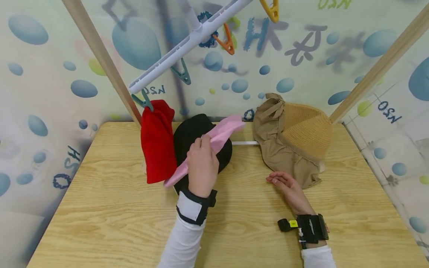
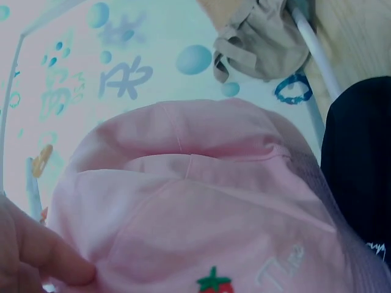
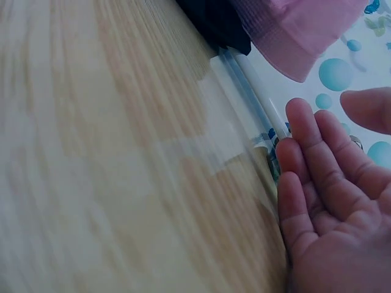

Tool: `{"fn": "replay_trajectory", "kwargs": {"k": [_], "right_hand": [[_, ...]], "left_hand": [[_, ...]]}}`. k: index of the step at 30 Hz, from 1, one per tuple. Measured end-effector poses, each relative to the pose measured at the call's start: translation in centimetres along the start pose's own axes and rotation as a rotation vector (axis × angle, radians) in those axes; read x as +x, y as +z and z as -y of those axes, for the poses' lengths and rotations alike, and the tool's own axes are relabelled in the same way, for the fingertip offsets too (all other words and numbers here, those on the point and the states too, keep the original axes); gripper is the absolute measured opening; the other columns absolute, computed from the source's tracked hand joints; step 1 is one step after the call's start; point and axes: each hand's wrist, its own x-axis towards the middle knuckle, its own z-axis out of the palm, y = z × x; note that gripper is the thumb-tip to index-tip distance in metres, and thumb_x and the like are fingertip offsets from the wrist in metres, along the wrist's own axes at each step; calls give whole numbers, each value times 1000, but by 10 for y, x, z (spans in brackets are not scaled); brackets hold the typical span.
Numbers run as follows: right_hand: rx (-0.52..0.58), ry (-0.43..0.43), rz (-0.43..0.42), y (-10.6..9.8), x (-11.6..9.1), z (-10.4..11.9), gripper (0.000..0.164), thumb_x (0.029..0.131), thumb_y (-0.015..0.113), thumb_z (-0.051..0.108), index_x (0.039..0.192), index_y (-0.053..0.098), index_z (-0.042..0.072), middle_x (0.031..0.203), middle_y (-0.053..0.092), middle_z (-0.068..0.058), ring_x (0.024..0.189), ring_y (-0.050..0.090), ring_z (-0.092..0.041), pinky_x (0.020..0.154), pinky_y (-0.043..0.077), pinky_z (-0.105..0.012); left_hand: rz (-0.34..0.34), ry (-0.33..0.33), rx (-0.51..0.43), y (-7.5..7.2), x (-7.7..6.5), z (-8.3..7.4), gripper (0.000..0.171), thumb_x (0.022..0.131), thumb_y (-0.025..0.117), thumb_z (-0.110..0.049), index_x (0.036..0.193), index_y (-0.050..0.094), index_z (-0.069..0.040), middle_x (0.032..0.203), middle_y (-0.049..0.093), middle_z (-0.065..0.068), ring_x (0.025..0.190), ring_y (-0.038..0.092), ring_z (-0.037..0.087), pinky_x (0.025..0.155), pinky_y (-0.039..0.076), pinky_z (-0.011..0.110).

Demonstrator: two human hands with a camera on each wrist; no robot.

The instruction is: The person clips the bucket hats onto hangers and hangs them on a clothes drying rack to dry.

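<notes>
My left hand (image 1: 202,163) pinches a pink bucket hat (image 1: 222,134) and holds it up in front of a black hat (image 1: 187,132). In the left wrist view the pink hat (image 2: 183,213) shows a strawberry patch and stitched letters, with my thumb pressed on its cloth at lower left. My right hand (image 1: 291,191) is near the front edge of a tan hat with a straw crown (image 1: 306,128) and holds nothing. Its fingers (image 3: 330,171) are relaxed and slightly bent, the thumb apart, in the right wrist view.
A red cloth hat (image 1: 157,145) hangs from a teal clip (image 1: 144,100) on a white hanger bar (image 1: 187,42). Orange (image 1: 228,42) and yellow (image 1: 271,11) clips dangle farther along it. Wooden posts (image 1: 104,59) rise at both sides of the wooden table (image 1: 241,230); a white rod (image 1: 244,143) lies behind.
</notes>
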Motion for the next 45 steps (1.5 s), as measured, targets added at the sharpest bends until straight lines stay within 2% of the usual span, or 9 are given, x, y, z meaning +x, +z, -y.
{"fn": "replay_trajectory", "kwargs": {"k": [9, 20, 23, 25, 29, 31, 38, 45], "right_hand": [[-6, -8, 17, 1, 2, -3, 36, 96, 48, 18, 117, 44, -10, 108, 59, -7, 102, 56, -12, 87, 44, -18], [-95, 25, 127, -4, 12, 17, 35, 97, 44, 16, 116, 45, -13, 110, 57, -25, 101, 58, -9, 87, 44, -15], [-134, 56, 136, -3, 19, 26, 35, 97, 44, 17, 116, 46, -12, 112, 56, -27, 101, 57, -8, 87, 45, -20], [-154, 69, 141, -3, 25, 34, 35, 98, 43, 17, 117, 45, -11, 114, 55, -28, 103, 56, -10, 89, 45, -28], [-174, 57, 163, 2, 41, 51, 34, 97, 44, 15, 119, 45, -11, 117, 53, -29, 108, 54, -25, 95, 41, -47], [-183, 43, 172, 6, 49, 61, 32, 97, 44, 14, 118, 46, -10, 116, 53, -28, 110, 52, -32, 98, 38, -52], [-333, -41, 191, 22, 78, 95, 23, 94, 47, 8, 112, 52, -6, 112, 58, -22, 106, 54, -30, 93, 43, -46], [-376, -101, 246, 32, 100, 130, 23, 94, 47, 8, 113, 52, -4, 113, 57, -22, 104, 53, -32, 92, 43, -40]], "left_hand": [[-48, -38, -13, -11, 8, 7, 13, 88, 54, -7, 97, 54, 3, 83, 61, 22, 72, 53, 33, 66, 47, 47], [-107, -43, -3, -21, 22, 13, 13, 90, 52, -9, 97, 57, 1, 84, 63, 21, 73, 54, 33, 65, 48, 47], [-113, -52, -11, -24, 25, 15, 14, 90, 53, -10, 97, 57, 1, 87, 64, 22, 75, 54, 34, 67, 48, 48], [-123, -57, -16, -26, 27, 16, 14, 90, 53, -10, 96, 57, 1, 88, 64, 23, 75, 55, 34, 67, 48, 49], [-164, -51, -18, -29, 30, 18, 13, 90, 50, -8, 94, 57, 2, 86, 64, 24, 75, 55, 35, 65, 48, 49], [-185, -47, -19, -31, 31, 18, 13, 90, 48, -7, 94, 57, 2, 85, 63, 24, 75, 55, 36, 64, 48, 49], [-210, -61, -13, -35, 38, 21, 17, 92, 49, -11, 99, 57, 3, 85, 63, 24, 74, 54, 35, 65, 49, 47], [-213, -86, 0, -40, 44, 23, 22, 92, 51, -15, 103, 57, 2, 87, 64, 23, 74, 55, 32, 70, 51, 45]]}}
